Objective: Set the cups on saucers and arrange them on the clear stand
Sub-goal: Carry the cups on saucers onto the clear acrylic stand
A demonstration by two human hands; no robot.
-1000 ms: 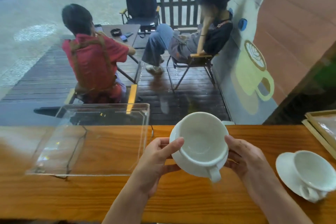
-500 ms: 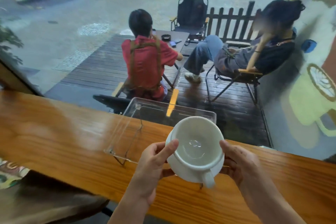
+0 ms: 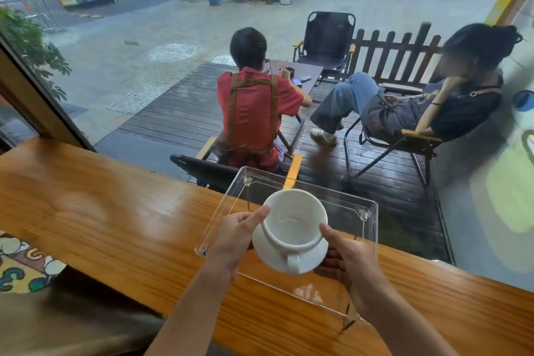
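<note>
- Cup (image 3: 294, 221) and saucer (image 3: 313, 258) are held together as one white stack over the clear stand (image 3: 371, 235). Whether the saucer already touches the stand's top cannot be told.
- Left hand (image 3: 234, 235) is closed on the stack at about 9 o'clock, with the thumb laid against the cup's rim and the fingers curled under the saucer.
- Right hand (image 3: 348, 257) is closed on it at about 3 o'clock, with the thumb at the rim and the fingers dark beneath the saucer's edge.
- Handle (image 3: 293, 261) of the cup points to 6 o'clock, toward the person, and is left untouched.
- Glazed ceramic is judged stiff, fairly weighty, smooth and brittle. A knock against the stand's hard edge could chip it.
- Cup merely sits loose on the saucer, so it could slide if the stack is tipped. The stack appears slightly tilted toward the person and is best levelled before release.
- Hold from under the saucer with thumbs steadying the cup is judged sound, since both pieces are pinned at once.
- Stand is thin, transparent plastic on slim legs, resting on the wooden counter (image 3: 115, 220). It is judged light and easily pushed, so the load is best lowered gently, well inside its raised rim.
- Fingers beneath the saucer will need to be slid out sideways once it is set down.
</note>
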